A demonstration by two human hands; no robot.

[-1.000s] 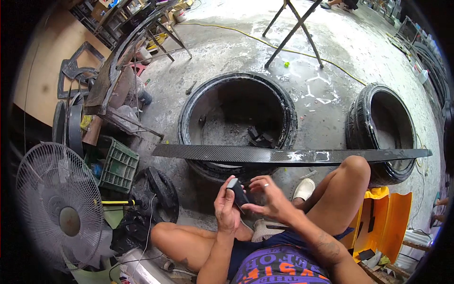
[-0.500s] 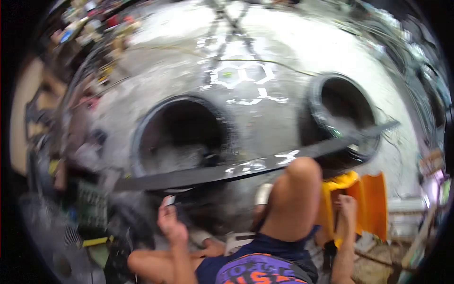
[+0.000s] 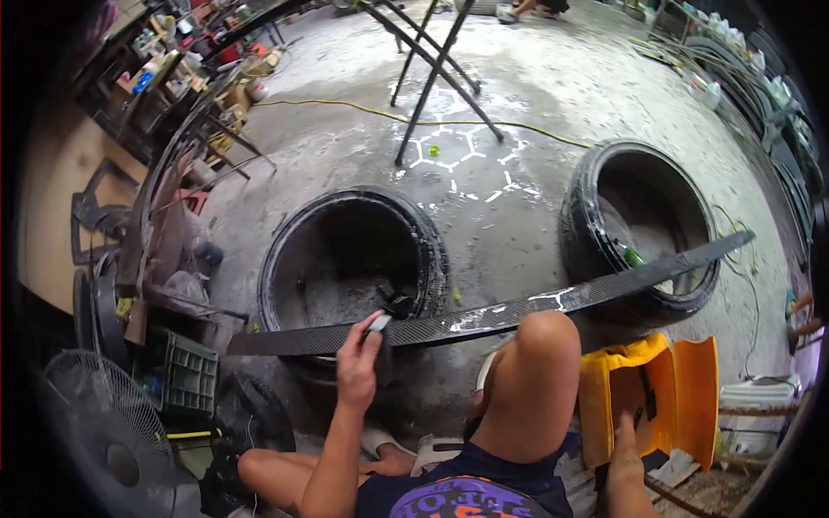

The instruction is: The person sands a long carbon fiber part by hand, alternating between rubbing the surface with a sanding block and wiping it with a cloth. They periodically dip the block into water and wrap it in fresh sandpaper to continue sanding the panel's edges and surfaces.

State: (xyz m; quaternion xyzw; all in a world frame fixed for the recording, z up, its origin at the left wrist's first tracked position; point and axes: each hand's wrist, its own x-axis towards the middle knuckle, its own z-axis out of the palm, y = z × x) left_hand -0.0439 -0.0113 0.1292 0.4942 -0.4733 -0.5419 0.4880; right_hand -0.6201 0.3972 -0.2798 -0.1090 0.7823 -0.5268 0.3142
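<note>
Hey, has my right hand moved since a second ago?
Yes. The right hand has left the left hand and its dark block, swinging out past the raised knee to the yellow container.

Bare concrete floor (image 3: 509, 233), chalk-marked.
One tyre (image 3: 438, 259) lies just past the left hand (image 3: 358, 358), second tyre (image 3: 574, 229) beyond the right hand (image 3: 623, 432).

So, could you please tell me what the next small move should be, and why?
Probably bring the right hand out of the yellow bin to steady the carbon strip, since only the left hand is on it, holding a dark block against its near edge.
</note>
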